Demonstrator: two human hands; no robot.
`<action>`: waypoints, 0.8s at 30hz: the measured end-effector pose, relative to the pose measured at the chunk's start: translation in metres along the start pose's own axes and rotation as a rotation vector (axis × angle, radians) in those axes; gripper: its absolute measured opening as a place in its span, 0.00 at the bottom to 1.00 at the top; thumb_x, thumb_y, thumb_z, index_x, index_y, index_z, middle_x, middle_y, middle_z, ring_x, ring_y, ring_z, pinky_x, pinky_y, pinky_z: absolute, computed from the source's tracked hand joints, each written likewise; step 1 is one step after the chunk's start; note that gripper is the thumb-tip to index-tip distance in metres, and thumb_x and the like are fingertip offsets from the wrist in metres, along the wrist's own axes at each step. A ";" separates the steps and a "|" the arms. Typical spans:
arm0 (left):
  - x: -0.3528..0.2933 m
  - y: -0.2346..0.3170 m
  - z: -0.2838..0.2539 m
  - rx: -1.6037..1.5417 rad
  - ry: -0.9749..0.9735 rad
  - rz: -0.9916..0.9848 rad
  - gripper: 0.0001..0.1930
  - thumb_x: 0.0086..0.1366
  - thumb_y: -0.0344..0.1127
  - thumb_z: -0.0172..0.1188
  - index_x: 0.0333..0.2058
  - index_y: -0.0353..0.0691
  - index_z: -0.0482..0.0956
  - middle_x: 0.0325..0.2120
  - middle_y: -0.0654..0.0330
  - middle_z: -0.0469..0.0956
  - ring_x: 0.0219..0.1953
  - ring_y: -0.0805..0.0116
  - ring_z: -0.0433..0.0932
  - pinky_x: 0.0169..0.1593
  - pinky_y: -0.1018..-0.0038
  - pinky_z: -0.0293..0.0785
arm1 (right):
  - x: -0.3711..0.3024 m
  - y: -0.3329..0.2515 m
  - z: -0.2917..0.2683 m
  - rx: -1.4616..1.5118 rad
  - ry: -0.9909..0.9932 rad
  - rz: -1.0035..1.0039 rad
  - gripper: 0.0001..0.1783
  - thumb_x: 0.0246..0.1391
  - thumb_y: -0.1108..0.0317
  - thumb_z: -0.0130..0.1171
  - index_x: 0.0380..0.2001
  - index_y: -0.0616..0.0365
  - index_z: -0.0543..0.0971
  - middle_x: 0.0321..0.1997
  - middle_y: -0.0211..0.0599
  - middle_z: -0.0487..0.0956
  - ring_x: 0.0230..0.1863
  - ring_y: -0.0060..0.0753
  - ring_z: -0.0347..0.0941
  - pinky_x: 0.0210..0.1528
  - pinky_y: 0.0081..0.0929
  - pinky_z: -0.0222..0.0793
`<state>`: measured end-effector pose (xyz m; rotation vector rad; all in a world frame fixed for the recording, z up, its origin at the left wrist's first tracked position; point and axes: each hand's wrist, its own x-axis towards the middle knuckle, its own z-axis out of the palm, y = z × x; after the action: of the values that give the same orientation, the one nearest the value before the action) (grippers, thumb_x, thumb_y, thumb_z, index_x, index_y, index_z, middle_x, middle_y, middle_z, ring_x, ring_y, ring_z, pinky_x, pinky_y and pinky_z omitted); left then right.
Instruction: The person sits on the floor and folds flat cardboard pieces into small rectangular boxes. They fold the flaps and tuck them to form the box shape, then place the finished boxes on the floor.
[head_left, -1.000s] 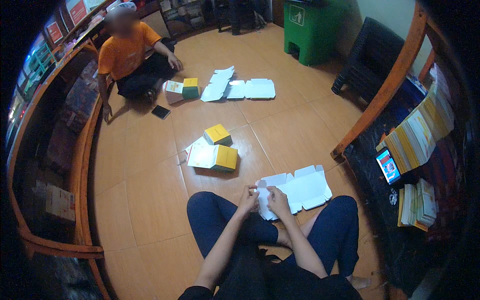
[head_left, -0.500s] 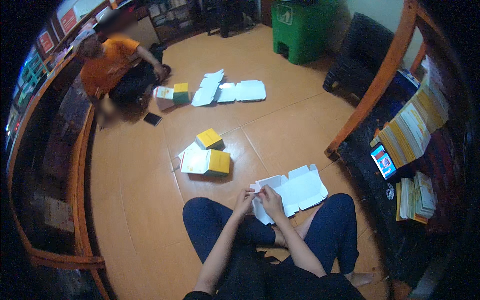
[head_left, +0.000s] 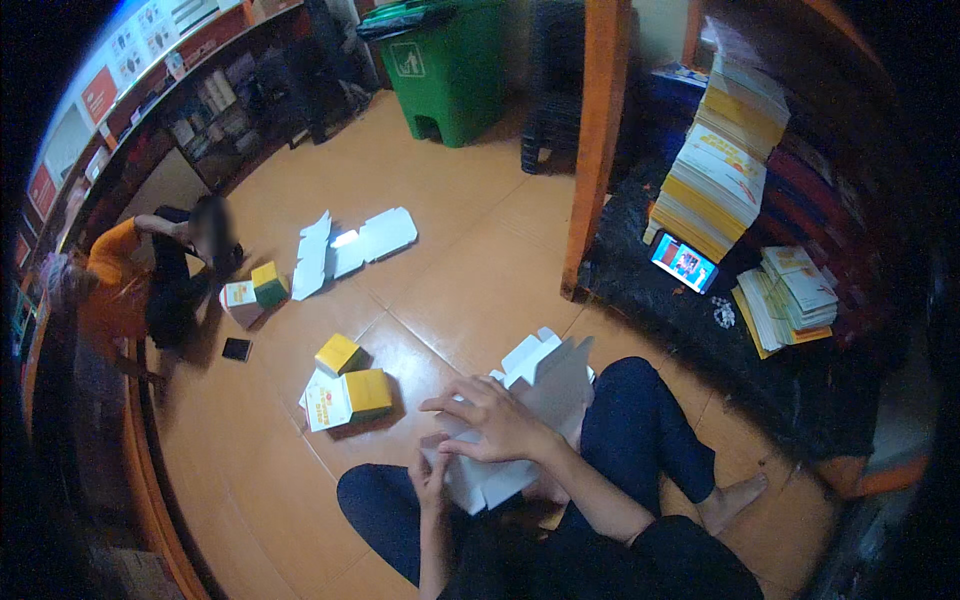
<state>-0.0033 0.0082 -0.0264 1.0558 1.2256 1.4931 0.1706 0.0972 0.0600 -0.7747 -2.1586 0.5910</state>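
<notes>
A flat white box blank (head_left: 560, 385), cut with flaps and creases, is raised at an angle over my lap. My left hand (head_left: 432, 478) pinches its near left edge between thumb and fingers. Above that edge, my right hand (head_left: 495, 420) has its fingers spread and bent across the cardboard, its thumb close to my left fingertips. Part of the blank is hidden behind my right hand and wrist. Left of my hands on the floor lie a yellow-and-white folded carton (head_left: 345, 397) and a smaller yellow box (head_left: 338, 354).
Further off are another spread white blank (head_left: 375, 240), a folded carton (head_left: 241, 300), a dark phone (head_left: 236, 349) and a seated person in orange (head_left: 118, 265). To the right, a dark bench (head_left: 650, 300) holds stacked cartons (head_left: 715, 180) and a lit phone (head_left: 684, 262). A green bin (head_left: 445, 75) stands behind.
My view has swung to the right. The white blank has come up off the floor and tilted. My right hand has gone from pinching its edge to spread fingers over it.
</notes>
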 end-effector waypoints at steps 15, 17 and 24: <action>0.003 0.091 0.029 0.553 0.168 0.385 0.08 0.66 0.21 0.54 0.43 0.33 0.70 0.23 0.59 0.79 0.24 0.77 0.75 0.29 0.81 0.69 | -0.012 -0.023 0.009 0.032 -0.008 -0.126 0.21 0.47 0.71 0.57 0.48 0.56 0.77 0.40 0.40 0.78 0.45 0.44 0.77 0.47 0.39 0.71; 0.007 0.094 0.034 0.570 0.174 0.403 0.08 0.67 0.22 0.55 0.44 0.34 0.69 0.24 0.58 0.78 0.24 0.76 0.74 0.29 0.80 0.68 | -0.011 -0.029 0.011 0.049 0.058 -0.146 0.22 0.47 0.71 0.57 0.49 0.57 0.77 0.39 0.40 0.78 0.44 0.43 0.77 0.46 0.38 0.71; -0.011 0.108 0.054 1.113 0.434 0.798 0.09 0.63 0.29 0.63 0.39 0.36 0.73 0.28 0.56 0.73 0.30 0.60 0.72 0.40 0.66 0.69 | -0.012 -0.024 -0.014 -0.066 0.464 -0.087 0.22 0.46 0.71 0.61 0.47 0.63 0.80 0.32 0.38 0.75 0.34 0.41 0.74 0.40 0.37 0.71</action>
<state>0.0385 -0.0016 0.0873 2.2155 2.2212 1.6341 0.1796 0.0738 0.0770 -0.7621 -1.7778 0.2620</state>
